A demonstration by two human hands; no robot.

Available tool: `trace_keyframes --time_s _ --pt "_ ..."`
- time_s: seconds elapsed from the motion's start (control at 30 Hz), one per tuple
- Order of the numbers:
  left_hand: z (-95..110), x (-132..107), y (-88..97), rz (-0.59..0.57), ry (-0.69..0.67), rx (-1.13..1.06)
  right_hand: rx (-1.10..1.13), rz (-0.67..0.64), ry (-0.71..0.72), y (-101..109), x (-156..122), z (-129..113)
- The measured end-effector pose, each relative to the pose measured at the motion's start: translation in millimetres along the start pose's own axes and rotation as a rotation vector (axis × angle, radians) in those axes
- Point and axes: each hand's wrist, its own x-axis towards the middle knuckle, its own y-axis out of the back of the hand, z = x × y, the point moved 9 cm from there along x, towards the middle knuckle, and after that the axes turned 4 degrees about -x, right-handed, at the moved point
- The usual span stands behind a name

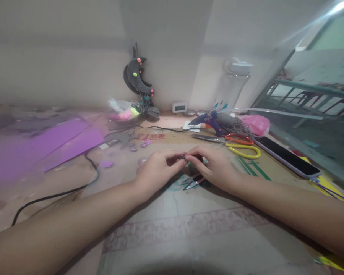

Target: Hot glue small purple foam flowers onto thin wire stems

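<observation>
My left hand (162, 168) and my right hand (213, 166) meet over the middle of the cardboard sheet (172, 236). Both are closed, thumbs against fingers, pinching a tiny dark item (182, 156) between the fingertips. It is too small to name. Just below my right hand lies a pair of small thread snips (193, 185), blades pointing left, their rear part hidden under that hand. Small purple foam cutouts (145, 143) lie beyond my left hand, and another purple cutout (106, 164) is to its left.
Scissors with red and yellow handles (243, 149), a blue glue gun (210, 121), grey yarn (232, 124) and a phone (286, 156) lie at the right. Purple sheets (74, 141) and a black cord (96, 179) are left. A grey crescent ornament (134, 76) stands against the wall.
</observation>
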Motion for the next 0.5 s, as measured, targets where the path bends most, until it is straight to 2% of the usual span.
trace_keyframes --time_s 0.3,0.5 --pt "5.2 -0.8 2.5 0.017 -0.01 0.043 0.023 0.001 -0.042 0.9 0.7 4.1" --pt "3.0 -1.2 -1.8 -0.022 0.016 0.021 -0.029 0.048 0.051 4.3 0.5 -3.5"
